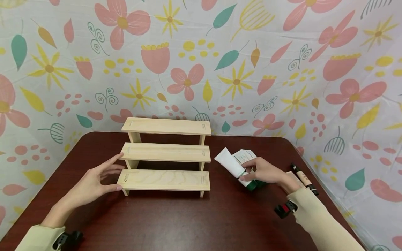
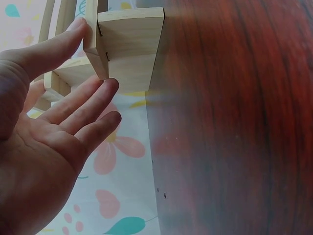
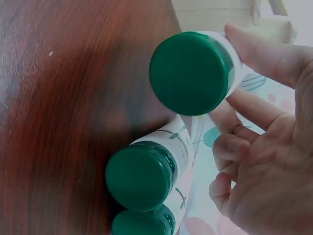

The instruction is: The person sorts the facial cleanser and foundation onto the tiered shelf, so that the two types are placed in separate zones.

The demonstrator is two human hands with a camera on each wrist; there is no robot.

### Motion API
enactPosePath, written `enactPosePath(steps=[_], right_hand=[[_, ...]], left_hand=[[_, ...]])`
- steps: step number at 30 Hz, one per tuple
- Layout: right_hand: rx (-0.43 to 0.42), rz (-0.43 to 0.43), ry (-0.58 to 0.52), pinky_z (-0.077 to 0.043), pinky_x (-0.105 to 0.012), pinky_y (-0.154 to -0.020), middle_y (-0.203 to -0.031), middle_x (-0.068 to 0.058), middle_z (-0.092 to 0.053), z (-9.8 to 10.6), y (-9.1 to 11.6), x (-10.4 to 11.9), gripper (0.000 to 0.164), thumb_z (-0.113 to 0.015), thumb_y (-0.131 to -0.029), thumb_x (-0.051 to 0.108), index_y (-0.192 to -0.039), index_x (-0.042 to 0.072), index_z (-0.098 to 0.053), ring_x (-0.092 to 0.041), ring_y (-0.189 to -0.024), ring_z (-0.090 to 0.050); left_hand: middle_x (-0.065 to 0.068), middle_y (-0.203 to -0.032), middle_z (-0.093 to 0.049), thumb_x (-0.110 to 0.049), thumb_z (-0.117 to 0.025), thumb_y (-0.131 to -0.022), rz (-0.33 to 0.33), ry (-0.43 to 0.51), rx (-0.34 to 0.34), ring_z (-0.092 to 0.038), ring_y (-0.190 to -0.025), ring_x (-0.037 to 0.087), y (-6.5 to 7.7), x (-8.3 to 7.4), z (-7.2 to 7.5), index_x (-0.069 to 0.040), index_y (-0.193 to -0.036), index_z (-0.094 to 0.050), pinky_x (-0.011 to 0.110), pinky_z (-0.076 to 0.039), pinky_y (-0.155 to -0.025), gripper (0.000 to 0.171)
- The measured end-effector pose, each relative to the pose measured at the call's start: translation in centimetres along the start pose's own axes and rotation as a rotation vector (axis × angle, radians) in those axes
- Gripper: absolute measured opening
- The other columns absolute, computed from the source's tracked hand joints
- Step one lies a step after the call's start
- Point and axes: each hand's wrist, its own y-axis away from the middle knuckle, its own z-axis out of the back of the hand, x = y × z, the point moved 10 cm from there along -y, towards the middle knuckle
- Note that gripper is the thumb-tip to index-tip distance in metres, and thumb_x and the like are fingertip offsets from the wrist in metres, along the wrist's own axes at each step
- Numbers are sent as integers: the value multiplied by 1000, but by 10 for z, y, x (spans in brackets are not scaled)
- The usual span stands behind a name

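My right hand (image 1: 263,170) pinches a white tube (image 1: 230,163) with a green cap (image 3: 188,73) between thumb and fingers, tilted above the table. Beneath it lie two more white tubes with green caps, the nearer tube (image 3: 139,177) and the further tube (image 3: 141,224), side by side; in the head view the held one partly covers them. At the left end of a three-step wooden display shelf (image 1: 166,179) is my left hand (image 1: 91,181). Its thumb touches the bottom step and its index fingertip the middle step, fingers extended.
The dark red-brown table (image 1: 188,223) ends at a floral cloth (image 1: 188,52) behind and at the right. Near the right edge lies a black and tan pen-like item (image 1: 304,179), beside a beige object (image 1: 293,177) partly hidden by my right wrist.
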Motion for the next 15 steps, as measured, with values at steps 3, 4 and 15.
enactPosePath(steps=[3, 4, 15], right_hand=[[-28, 1, -34, -44, -27, -63, -90, -7, -65, 4, 6, 2, 50, -85, -91, 22, -130, -5, -70, -23, -78, -54], [-37, 7, -45, -44, -28, -64, -90, -7, -65, 6, 8, 4, 50, -84, -91, 22, -131, -5, -70, -23, -80, -55], [-85, 62, -171, -54, -28, -72, -96, -13, -70, 9, 19, 12, 42, -81, -95, 20, -132, 2, -72, -23, -86, -64]], left_hand=[[15, -132, -69, -10, -95, -79, 2, -2, -2, -70, -116, 22, 0, 0, 0, -19, -166, -36, 12, -46, -96, 106], [15, -132, -69, -10, -95, -79, 3, -2, -2, -70, -116, 21, 0, 0, 0, -19, -166, -36, 13, -46, -96, 106], [16, -135, -67, -10, -95, -79, 3, 14, -3, -69, -117, 21, 0, 2, 0, -19, -166, -36, 13, -47, -96, 106]])
